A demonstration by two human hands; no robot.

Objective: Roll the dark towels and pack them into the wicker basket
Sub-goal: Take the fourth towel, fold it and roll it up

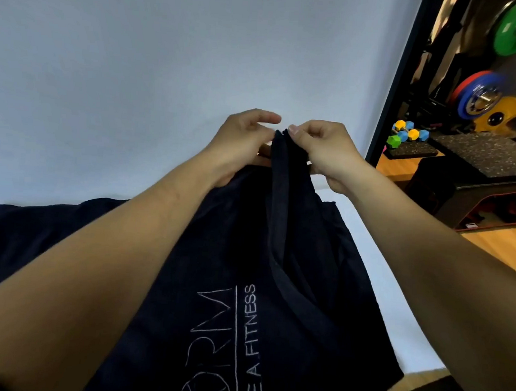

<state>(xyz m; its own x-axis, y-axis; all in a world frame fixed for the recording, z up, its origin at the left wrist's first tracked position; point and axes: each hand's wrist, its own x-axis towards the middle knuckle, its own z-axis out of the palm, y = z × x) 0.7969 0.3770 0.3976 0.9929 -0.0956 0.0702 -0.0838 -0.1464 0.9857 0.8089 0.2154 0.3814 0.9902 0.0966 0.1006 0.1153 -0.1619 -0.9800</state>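
A dark towel point(245, 270) printed with pale lettering is held up over a white surface point(366, 242). Its folded upper edge is pinched between the thumb and fingers of the right hand point(324, 151) and is gripped from the other side by the left hand point(242, 145). The two hands are almost touching at the towel's top. More dark cloth point(19, 233) is seen lying left of the towel. Coloured dumbbells point(407, 134) and weight plates point(483, 98) are seen well to its right.
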